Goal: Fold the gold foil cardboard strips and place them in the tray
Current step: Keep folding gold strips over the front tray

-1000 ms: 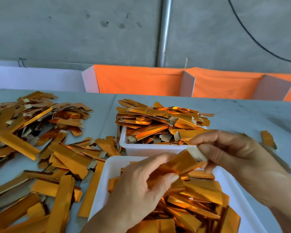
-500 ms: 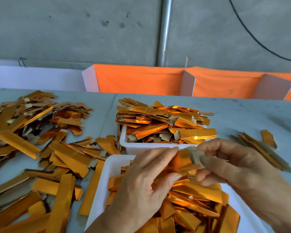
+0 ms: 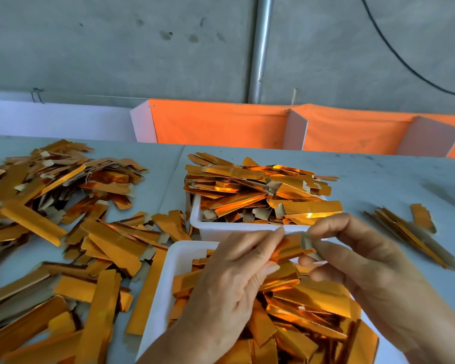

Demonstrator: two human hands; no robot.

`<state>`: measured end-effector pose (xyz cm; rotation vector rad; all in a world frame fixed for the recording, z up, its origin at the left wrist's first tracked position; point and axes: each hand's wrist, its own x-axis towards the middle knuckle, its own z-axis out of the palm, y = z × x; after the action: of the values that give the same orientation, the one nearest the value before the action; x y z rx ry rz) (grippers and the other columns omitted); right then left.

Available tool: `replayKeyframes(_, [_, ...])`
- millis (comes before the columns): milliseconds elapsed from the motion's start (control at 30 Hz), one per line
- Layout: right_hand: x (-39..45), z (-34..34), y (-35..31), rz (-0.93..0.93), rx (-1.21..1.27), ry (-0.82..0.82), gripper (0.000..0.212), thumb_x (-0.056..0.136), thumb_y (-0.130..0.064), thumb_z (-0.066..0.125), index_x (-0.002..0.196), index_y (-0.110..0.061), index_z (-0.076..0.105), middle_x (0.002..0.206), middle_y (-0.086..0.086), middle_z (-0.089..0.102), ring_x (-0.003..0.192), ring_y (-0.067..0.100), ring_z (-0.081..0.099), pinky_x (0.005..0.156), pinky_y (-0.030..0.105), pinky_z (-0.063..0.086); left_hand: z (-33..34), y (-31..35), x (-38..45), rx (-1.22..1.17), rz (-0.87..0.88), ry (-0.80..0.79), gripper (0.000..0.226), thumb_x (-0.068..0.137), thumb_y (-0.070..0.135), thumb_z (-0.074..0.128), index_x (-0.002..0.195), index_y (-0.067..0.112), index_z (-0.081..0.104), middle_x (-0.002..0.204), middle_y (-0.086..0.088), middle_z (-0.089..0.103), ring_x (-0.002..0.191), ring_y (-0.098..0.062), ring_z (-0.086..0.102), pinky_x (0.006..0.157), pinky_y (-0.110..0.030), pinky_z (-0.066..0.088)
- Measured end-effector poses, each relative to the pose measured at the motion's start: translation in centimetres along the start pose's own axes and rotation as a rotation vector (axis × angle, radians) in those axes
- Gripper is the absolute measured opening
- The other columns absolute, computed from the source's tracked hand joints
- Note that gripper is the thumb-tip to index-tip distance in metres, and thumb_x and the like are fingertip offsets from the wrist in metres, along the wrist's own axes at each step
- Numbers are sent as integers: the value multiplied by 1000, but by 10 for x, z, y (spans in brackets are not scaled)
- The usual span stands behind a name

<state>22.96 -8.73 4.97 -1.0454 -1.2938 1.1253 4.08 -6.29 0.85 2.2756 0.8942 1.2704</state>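
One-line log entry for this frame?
phase: folding | left hand: pinching gold foil strip | right hand: bending its grey end tab | position: over near white tray | placed: not yet

The scene is bright and evenly lit by soft daylight, so the worktop (image 3: 378,177) carries only faint shadows. Hot orange glare flashes off the foil strips (image 3: 250,199) heaped in the far tray (image 3: 221,228) and off those in the near tray (image 3: 168,271). Wide-angle distortion bends the far edge of the worktop, and the loose pile (image 3: 32,185) toward the left edge looks softer, slightly smeared.
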Motion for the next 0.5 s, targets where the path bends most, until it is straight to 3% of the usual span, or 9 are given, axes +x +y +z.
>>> replayKeyframes(67, [-1,-3,0,-13,-15,-34,36,59,-40,85,83,-17,70,85,5,70,77,30,71,60,23,55,-1,0,0,-15,-7,-20,48,95,40,40,141,28,38,126,23,45,122,-2,44,97,-20,42])
replayKeyframes(167, [-3,-4,-1,-23,-17,-96,54,54,-54,85,91,-17,71,91,6,69,83,32,70,65,26,56,-2,-1,-2,-86,-85,-38,50,92,44,43,141,45,33,127,30,46,123,1,44,98,-14,38])
replayKeyframes(233, [-4,-5,-2,-23,-1,-143,57,55,-54,87,94,-17,70,93,7,69,85,33,70,68,28,57,-3,-1,-2,-178,-151,-26,43,90,42,50,130,52,38,126,31,51,121,7,46,96,-10,38])
replayKeyframes(400, [-3,-7,2,-42,-57,-171,53,57,-47,89,95,-16,68,94,11,67,85,25,67,73,31,57,-5,-4,-3,-220,-167,-15,21,87,38,61,106,41,52,123,28,57,115,0,54,88,-22,51])
replayKeyframes(500, [-1,-5,4,-69,-60,-149,49,57,-49,88,88,-16,68,87,5,68,78,20,67,68,29,58,-6,-4,-2,-240,-138,-20,21,85,40,60,106,39,55,123,29,57,115,2,54,87,-16,49])
